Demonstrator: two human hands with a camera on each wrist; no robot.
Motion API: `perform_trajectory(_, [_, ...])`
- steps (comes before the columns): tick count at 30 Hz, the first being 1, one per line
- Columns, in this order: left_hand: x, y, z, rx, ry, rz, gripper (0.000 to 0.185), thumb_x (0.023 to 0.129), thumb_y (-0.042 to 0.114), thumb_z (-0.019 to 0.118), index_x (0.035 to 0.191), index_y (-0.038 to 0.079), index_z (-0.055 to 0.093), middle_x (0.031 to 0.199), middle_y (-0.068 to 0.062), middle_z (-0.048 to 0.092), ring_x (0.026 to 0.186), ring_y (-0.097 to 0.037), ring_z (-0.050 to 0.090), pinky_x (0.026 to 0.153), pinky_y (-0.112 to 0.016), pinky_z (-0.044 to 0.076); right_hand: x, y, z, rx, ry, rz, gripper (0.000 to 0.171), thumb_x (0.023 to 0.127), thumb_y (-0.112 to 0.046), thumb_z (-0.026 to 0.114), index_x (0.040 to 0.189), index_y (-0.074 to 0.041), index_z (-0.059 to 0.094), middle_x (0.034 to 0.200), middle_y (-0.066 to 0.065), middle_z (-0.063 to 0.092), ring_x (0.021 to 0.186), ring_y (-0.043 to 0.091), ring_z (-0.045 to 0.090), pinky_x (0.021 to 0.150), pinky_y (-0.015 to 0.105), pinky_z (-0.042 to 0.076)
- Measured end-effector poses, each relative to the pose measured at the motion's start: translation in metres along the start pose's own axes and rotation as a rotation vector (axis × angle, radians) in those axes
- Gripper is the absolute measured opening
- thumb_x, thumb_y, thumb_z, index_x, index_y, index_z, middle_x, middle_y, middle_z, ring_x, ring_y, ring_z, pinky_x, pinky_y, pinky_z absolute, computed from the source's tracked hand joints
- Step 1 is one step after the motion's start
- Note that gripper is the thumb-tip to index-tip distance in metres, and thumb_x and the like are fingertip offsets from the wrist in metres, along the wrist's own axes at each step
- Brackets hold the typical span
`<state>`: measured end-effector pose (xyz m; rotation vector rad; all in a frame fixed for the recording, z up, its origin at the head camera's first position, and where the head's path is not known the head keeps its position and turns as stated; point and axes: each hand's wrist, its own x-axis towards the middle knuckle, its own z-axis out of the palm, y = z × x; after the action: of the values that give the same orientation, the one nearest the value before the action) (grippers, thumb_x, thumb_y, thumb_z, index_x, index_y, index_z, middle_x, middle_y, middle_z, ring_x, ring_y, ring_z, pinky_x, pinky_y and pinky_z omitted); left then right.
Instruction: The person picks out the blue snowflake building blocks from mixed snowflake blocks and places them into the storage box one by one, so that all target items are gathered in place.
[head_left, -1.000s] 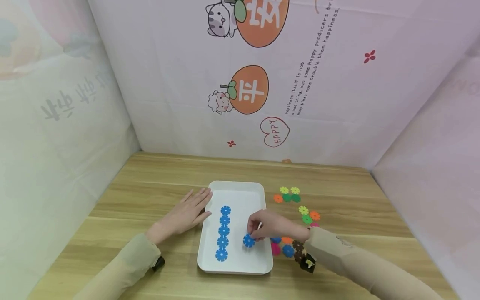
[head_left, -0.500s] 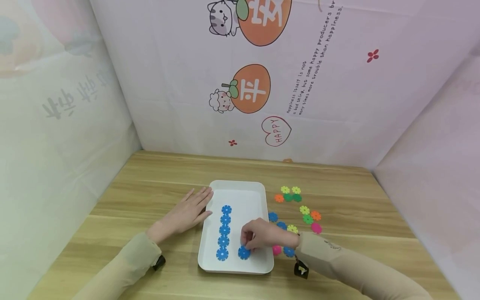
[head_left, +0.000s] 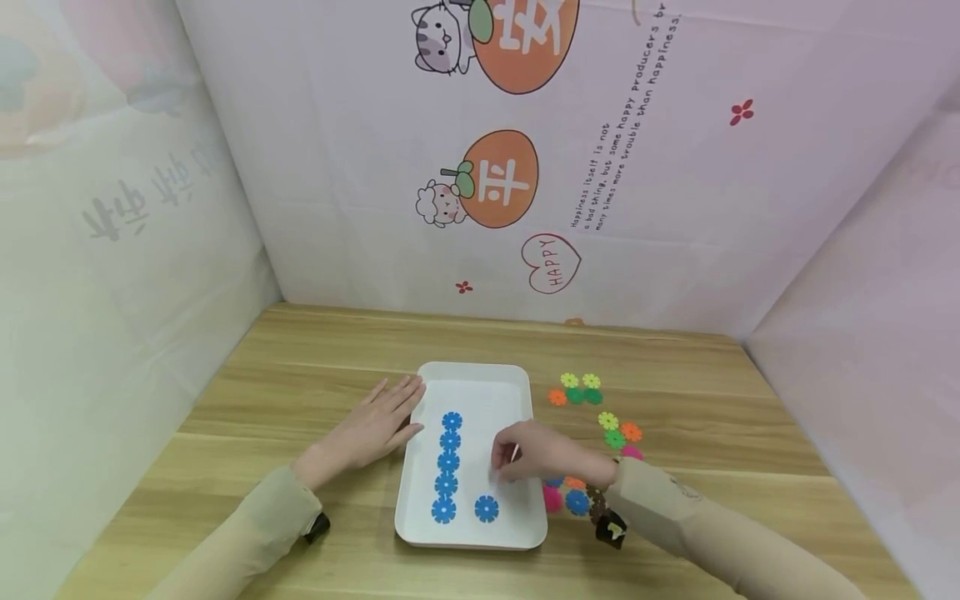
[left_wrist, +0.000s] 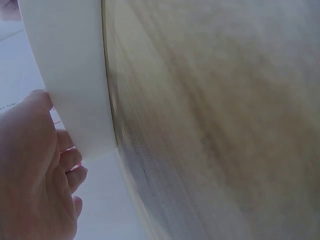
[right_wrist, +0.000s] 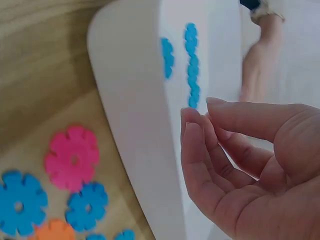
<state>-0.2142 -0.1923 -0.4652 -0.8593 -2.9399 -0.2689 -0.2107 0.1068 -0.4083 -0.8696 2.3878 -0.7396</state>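
Observation:
A white tray (head_left: 472, 367) lies on the wooden table. In it a column of several blue flower-shaped pieces (head_left: 447, 461) runs front to back. A single blue piece (head_left: 486, 507) lies beside the column's near end. My right hand (head_left: 501, 467) hovers just above and behind that piece, its fingers loosely curled with nothing in them. The right wrist view shows the same empty right hand (right_wrist: 197, 112) over the tray (right_wrist: 135, 125), with the blue column (right_wrist: 191, 65) beyond. My left hand (head_left: 390, 412) lies flat on the table, touching the tray's left side (left_wrist: 70, 75).
Loose flower pieces lie on the table right of the tray: yellow (head_left: 580, 381), green (head_left: 613, 437), orange (head_left: 631, 431), pink (head_left: 552, 498), blue (head_left: 577, 501). The right wrist view shows pink (right_wrist: 72, 157) and blue (right_wrist: 87, 205) pieces. Printed cloth walls enclose three sides.
My right hand carried a blue piece toward the tray's near end, set it down beside the column's last piece, let go and drew back upward. The left hand stayed put.

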Motion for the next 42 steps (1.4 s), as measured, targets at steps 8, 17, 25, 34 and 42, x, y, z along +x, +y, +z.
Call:
perform_trajectory(8, [0.000, 0.002, -0.001, -0.004, -0.009, -0.011, 0.066, 0.105, 0.043, 0.042, 0.156, 0.003, 0.027, 0.164, -0.015, 0.024, 0.153, -0.033, 0.024, 0.125, -0.056, 0.019, -0.016, 0.019, -0.039, 0.034, 0.142, 0.056, 0.004, 0.088, -0.009, 0.071, 0.087, -0.010, 0.068, 0.086, 0.002, 0.069, 0.078, 0.014, 0.064, 0.065, 0.024, 0.055])
perform_trajectory(17, [-0.002, 0.001, 0.000, -0.010, -0.001, -0.009, 0.066, 0.105, 0.041, 0.044, 0.156, 0.003, 0.027, 0.164, -0.015, 0.025, 0.153, -0.034, 0.025, 0.124, -0.057, 0.020, -0.022, 0.062, -0.051, -0.007, 0.212, 0.051, 0.009, 0.086, -0.009, 0.071, 0.092, -0.002, 0.067, 0.089, 0.008, 0.070, 0.082, 0.013, 0.064, 0.074, 0.027, 0.058])
perform_trajectory(25, [-0.002, 0.001, 0.000, -0.008, -0.005, -0.010, 0.066, 0.105, 0.043, 0.043, 0.157, 0.005, 0.026, 0.165, -0.013, 0.023, 0.153, -0.032, 0.024, 0.125, -0.056, 0.018, -0.013, 0.076, -0.039, -0.058, 0.187, 0.173, 0.017, 0.081, -0.006, 0.076, 0.094, -0.001, 0.066, 0.087, 0.006, 0.069, 0.079, 0.012, 0.062, 0.072, 0.027, 0.056])
perform_trajectory(34, [-0.001, 0.001, 0.001, -0.008, 0.015, -0.004, 0.066, 0.105, 0.041, 0.044, 0.156, 0.002, 0.028, 0.164, -0.016, 0.026, 0.152, -0.034, 0.026, 0.124, -0.058, 0.020, -0.004, 0.075, -0.030, -0.131, 0.227, 0.202, 0.025, 0.077, -0.012, 0.083, 0.094, -0.001, 0.068, 0.084, 0.005, 0.069, 0.075, 0.012, 0.059, 0.069, 0.028, 0.054])
perform_trajectory(42, [-0.001, 0.000, 0.002, -0.008, 0.008, -0.001, 0.066, 0.105, 0.041, 0.043, 0.156, 0.002, 0.027, 0.164, -0.016, 0.026, 0.152, -0.035, 0.026, 0.124, -0.058, 0.020, 0.000, 0.079, -0.028, -0.103, 0.229, 0.240, 0.022, 0.077, -0.011, 0.083, 0.089, -0.003, 0.067, 0.081, 0.003, 0.067, 0.072, 0.012, 0.056, 0.066, 0.026, 0.052])
